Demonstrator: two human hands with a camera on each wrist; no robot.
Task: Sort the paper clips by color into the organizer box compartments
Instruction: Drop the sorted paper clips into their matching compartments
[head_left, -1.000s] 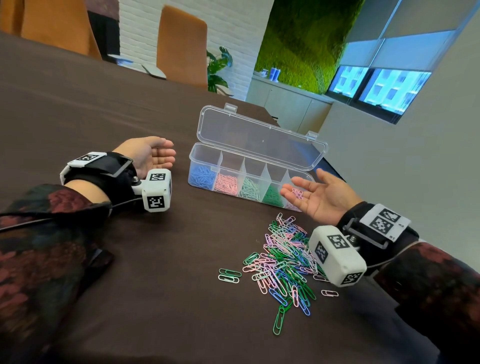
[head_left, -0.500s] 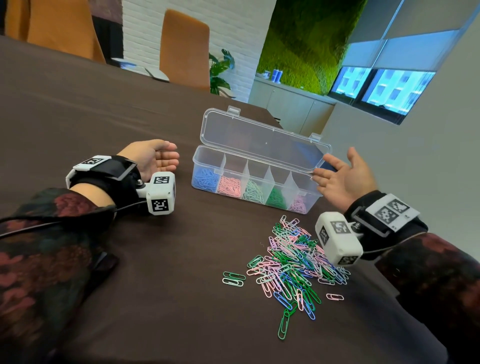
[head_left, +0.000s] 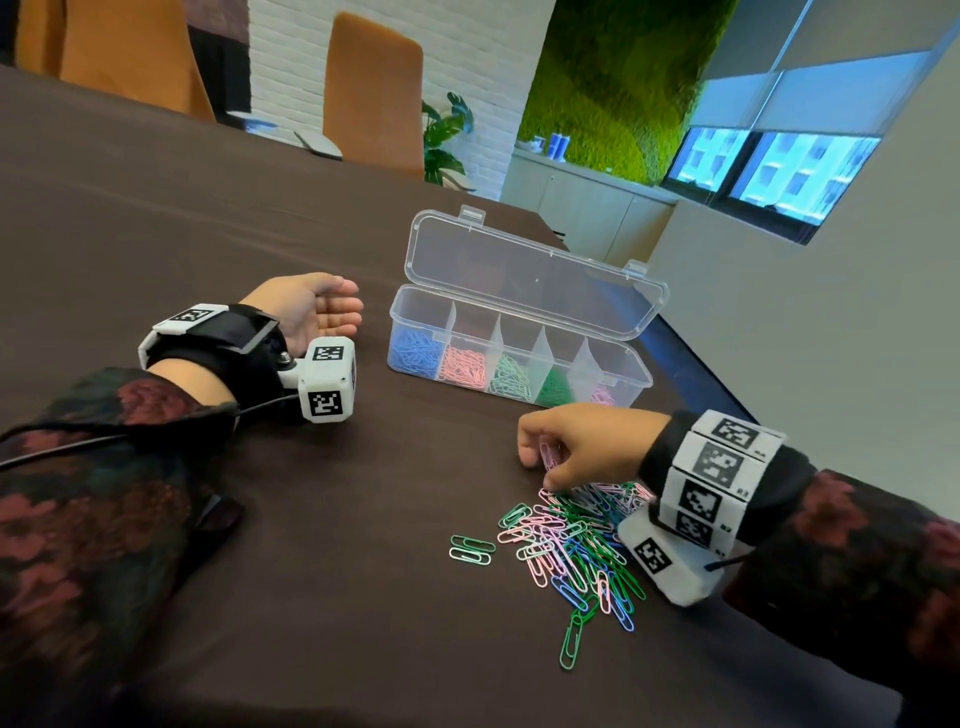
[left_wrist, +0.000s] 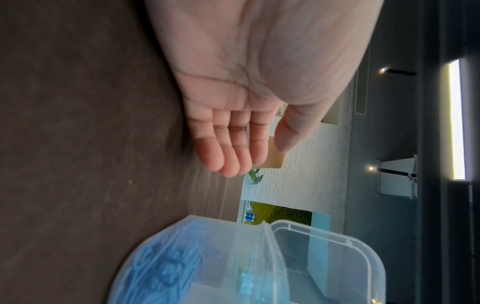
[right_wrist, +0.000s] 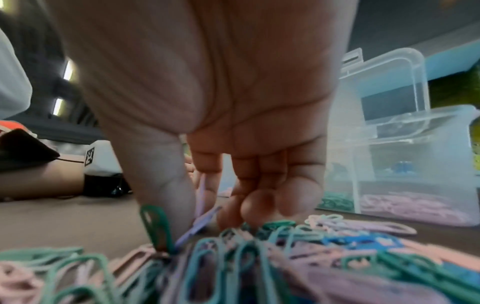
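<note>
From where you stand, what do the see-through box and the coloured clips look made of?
The clear lidded organizer box looks like thin moulded plastic: translucent, glossy, with snap latches. The pastel paper clips in the loose pile are probably coated wire; their colours look smooth and matte, not metallic.

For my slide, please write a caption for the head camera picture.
Right hand pinches a lilac clip above the mixed pile; left hand rests open beside the open box.
</note>
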